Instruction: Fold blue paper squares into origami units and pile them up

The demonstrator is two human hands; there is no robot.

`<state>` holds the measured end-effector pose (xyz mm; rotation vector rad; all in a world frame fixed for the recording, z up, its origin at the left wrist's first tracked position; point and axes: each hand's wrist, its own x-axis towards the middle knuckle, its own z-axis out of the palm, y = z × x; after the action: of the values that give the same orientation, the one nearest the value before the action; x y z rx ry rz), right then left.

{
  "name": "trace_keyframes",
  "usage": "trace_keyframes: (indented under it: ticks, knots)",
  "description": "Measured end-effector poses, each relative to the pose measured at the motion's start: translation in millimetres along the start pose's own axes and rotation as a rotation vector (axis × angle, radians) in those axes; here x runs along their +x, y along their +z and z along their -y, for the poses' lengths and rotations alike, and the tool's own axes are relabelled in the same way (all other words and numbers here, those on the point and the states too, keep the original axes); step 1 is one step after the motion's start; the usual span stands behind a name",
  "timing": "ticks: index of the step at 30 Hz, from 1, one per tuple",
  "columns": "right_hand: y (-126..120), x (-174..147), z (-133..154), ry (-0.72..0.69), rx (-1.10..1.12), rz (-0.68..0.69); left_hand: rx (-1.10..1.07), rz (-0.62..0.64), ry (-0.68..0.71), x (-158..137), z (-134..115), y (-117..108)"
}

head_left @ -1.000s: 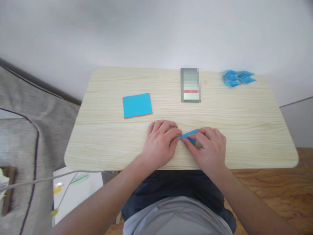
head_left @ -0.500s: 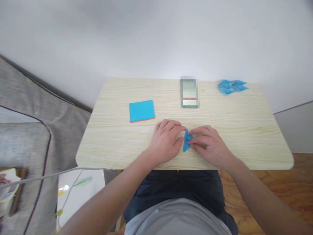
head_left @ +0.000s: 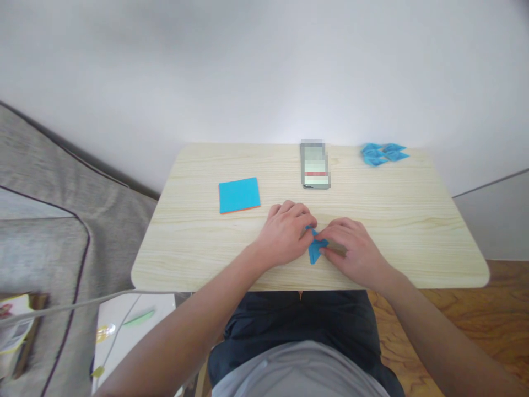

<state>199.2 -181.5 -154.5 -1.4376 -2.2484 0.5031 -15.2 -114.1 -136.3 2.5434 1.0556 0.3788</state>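
Note:
Near the front edge of the table, a small piece of folded blue paper [head_left: 315,251] is held between both hands. My left hand [head_left: 287,232] pinches its upper left part between thumb and forefinger. On the other side my right hand [head_left: 353,251] has its fingertips closed on the right corner. The paper's lower end points toward me, and part of it is hidden under the fingers.
A stack of paper sheets [head_left: 239,195], blue on top with an orange edge below, lies left of the hands. Behind them is a phone [head_left: 316,165] with a blurred screen. Folded blue paper pieces [head_left: 383,154] sit at the back right of the pale wooden table [head_left: 185,231].
The folded paper has gone from a narrow upright strip to a more spread shape. My left thumb and forefinger have closed on its upper part. The view has shifted slightly.

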Motion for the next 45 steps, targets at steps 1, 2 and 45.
trace_keyframes:
  ticks: [1,2,45]
  knots:
    - [-0.2,-0.3,0.4,-0.013,-0.012,0.007,0.017,0.009,0.009,1.7,-1.1,-0.5]
    - [-0.5,-0.5,0.9,-0.021,-0.022,0.008,0.036,0.020,0.021,3.5,-2.4,-1.2]
    - [-4.1,22.1,15.5,0.356,0.508,-0.259,-0.427,-0.036,-0.241,1.0,-13.0,-24.1]
